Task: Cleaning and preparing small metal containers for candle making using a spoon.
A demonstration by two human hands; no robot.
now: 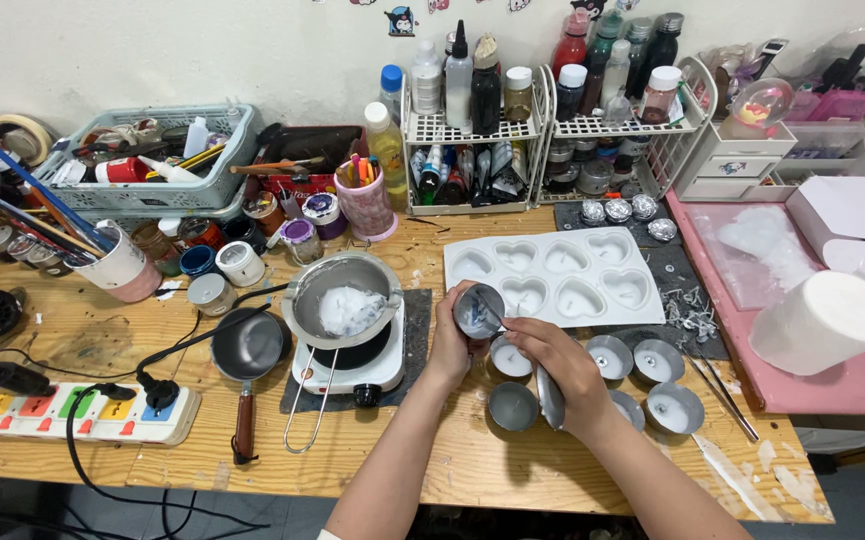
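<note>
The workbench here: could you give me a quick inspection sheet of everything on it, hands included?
Surface: wooden table, wax-spattered; pink mat at right.
Job's things: small metal cup tilted in the left hand; metal tool in the right hand; round tins below; white heart mould behind.
Clutter: pot of white wax on a hotplate, small pan, paint jars, brush cup, bottle racks, paper roll.
Grippers: both hands closed on their items.
Cables: black cords to a power strip.
Surroundings: white wall with stickers.
</note>
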